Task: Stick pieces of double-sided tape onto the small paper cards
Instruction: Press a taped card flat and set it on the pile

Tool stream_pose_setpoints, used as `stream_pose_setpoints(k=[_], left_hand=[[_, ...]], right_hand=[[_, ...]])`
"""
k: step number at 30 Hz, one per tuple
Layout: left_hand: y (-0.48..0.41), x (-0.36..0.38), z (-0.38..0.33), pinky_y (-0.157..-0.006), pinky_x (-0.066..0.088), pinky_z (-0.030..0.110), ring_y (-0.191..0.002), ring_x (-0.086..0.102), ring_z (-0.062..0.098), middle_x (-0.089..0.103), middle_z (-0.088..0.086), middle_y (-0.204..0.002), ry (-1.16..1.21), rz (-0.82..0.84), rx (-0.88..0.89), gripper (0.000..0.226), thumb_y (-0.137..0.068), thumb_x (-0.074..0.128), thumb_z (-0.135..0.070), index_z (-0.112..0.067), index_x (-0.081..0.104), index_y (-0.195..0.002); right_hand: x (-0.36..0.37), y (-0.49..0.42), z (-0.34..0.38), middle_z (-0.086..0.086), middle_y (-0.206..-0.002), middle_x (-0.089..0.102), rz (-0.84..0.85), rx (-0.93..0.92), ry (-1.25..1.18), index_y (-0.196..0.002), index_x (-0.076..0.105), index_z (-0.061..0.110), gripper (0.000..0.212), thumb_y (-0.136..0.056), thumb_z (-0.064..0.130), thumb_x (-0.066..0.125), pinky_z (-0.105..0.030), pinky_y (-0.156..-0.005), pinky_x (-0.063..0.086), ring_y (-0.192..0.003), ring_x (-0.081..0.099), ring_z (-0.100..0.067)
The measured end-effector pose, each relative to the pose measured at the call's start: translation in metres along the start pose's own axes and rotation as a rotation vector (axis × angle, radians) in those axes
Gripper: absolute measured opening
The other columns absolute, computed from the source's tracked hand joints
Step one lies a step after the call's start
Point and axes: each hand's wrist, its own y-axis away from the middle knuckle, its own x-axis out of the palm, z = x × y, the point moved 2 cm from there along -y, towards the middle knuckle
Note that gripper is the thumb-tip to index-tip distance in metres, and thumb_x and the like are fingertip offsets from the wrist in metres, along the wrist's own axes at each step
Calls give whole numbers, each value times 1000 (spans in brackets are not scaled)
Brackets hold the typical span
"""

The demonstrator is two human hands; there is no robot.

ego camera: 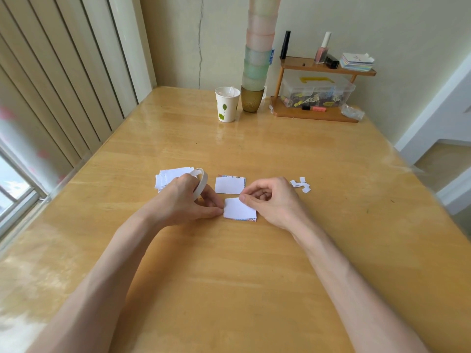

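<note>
A person's two hands work over small paper cards on a wooden table [229, 276]. The left hand [183, 200] grips a white roll of double-sided tape [201, 183], its fingers curled round the ring, and one outstretched fingertip [218, 212] touches the left edge of the near card [239, 208]. That card lies flat and white side up between the two hands, with a strip of coloured print showing along its near edge.

The right hand [272, 200] is curled, with thumb and forefinger brought together at the card's far edge (whether they pinch a piece of tape or the paper itself cannot be told).

Just beyond those fingertips lies a second card [229, 185], also white side up. Behind the knuckles of the left hand, partly hidden by the roll, sits a loose pile of cards [169, 175]. Past the right hand's knuckles, a few small white scraps [302, 184] are scattered close together.

Well beyond both hands, at the table's far edge, stand a paper cup [226, 104] printed with green leaves, a tall stack of tumblers [257, 59] just beside it, and a wooden shelf [326, 67] with a clear plastic box [316, 94] on its lower level.
</note>
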Motion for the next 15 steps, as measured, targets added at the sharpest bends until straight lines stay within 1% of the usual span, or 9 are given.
stream_pose_setpoints(k=[4, 6, 12, 15], left_hand=[[0, 0, 0, -54, 41, 11, -54, 53, 0, 65, -19, -62, -3, 6, -1, 14, -84, 84, -21, -21, 77, -73], [0, 1, -1, -54, 40, 11, -54, 52, 0, 64, -19, -61, 0, 8, -8, 15, -84, 84, -21, -21, 77, -71], [1, 3, -3, -55, 42, 10, -56, 55, -1, 66, -16, -63, 4, -2, -10, 13, -84, 84, -21, -16, 78, -73], [1, 3, -4, -56, 43, 10, -56, 56, -1, 65, -17, -61, 0, 2, -8, 14, -84, 84, -21, -16, 78, -73]], right_hand=[[1, 1, 2, 16, -65, 61, -6, 1, 1, -82, 79, 23, 8, -90, 26, 80, -16, -55, 38, -53, 45, 0], [1, 2, 2, 15, -66, 63, -10, -1, 8, -82, 79, 24, 8, -89, 26, 80, -18, -56, 39, -53, 45, 0], [2, 2, 3, 16, -60, 59, -26, -6, 20, -81, 79, 23, 8, -89, 24, 79, -19, -54, 38, -48, 44, -1], [3, 3, 3, 20, -54, 55, -37, 2, 32, -80, 79, 23, 9, -89, 25, 79, -19, -52, 37, -47, 43, -2]])
